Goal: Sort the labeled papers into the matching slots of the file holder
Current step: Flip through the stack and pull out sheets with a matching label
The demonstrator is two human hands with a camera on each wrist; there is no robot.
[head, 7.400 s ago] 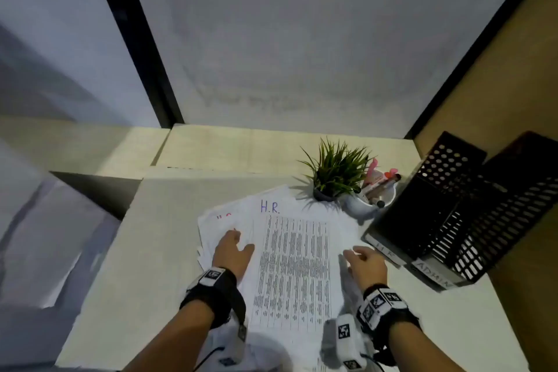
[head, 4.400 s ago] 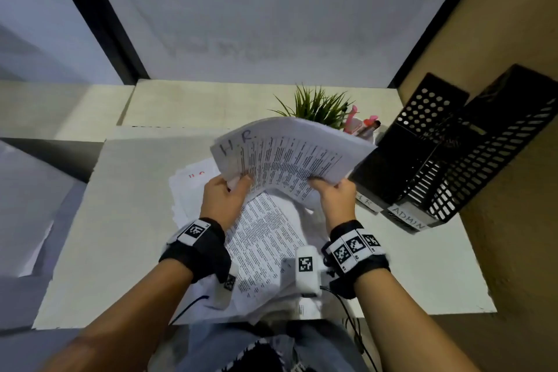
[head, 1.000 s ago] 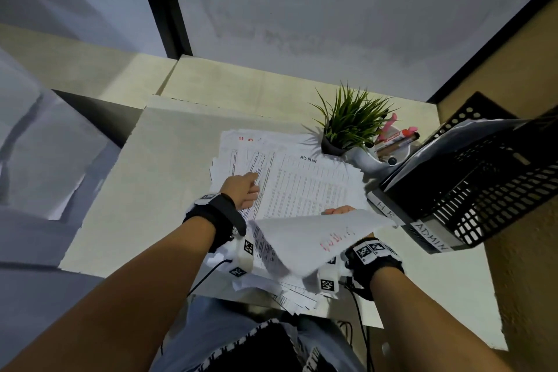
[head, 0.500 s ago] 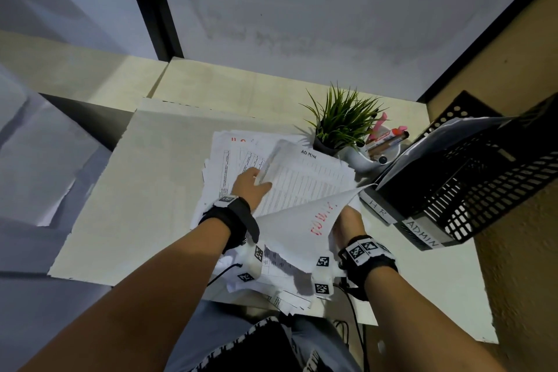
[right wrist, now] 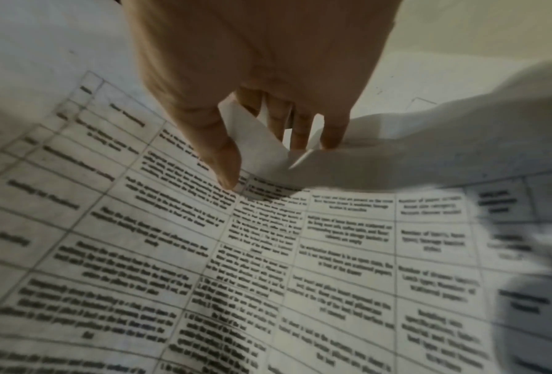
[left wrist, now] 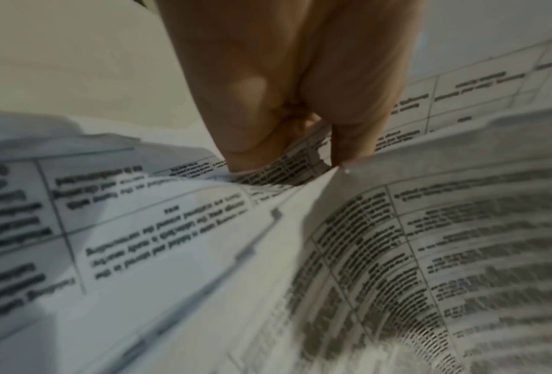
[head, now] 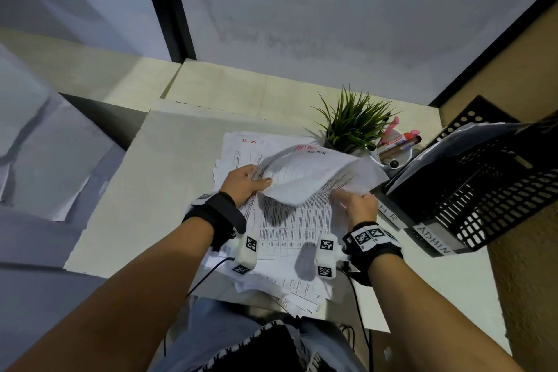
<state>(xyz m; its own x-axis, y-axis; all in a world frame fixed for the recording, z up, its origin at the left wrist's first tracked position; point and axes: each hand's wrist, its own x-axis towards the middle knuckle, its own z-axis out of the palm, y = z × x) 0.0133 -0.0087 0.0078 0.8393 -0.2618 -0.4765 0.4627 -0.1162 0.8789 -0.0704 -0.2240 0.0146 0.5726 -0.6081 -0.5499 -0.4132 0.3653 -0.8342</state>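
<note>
Both hands now on ADMIN sheet: left hand and right hand pinch it (raised, bowed) above paper pile, just left of file holder; lift started, ADMIN slot next.

A white sheet, printed with a table and marked "ADMIN" in black near its far edge, is held lifted and curled over the pile of papers, which is spread loosely on the desk with some sheets hanging over the near edge. The black mesh file holder is seen just right of the pile, tilted, with slots labeled "H.R." and "ADMIN"; papers are already lodged in it.
</note>
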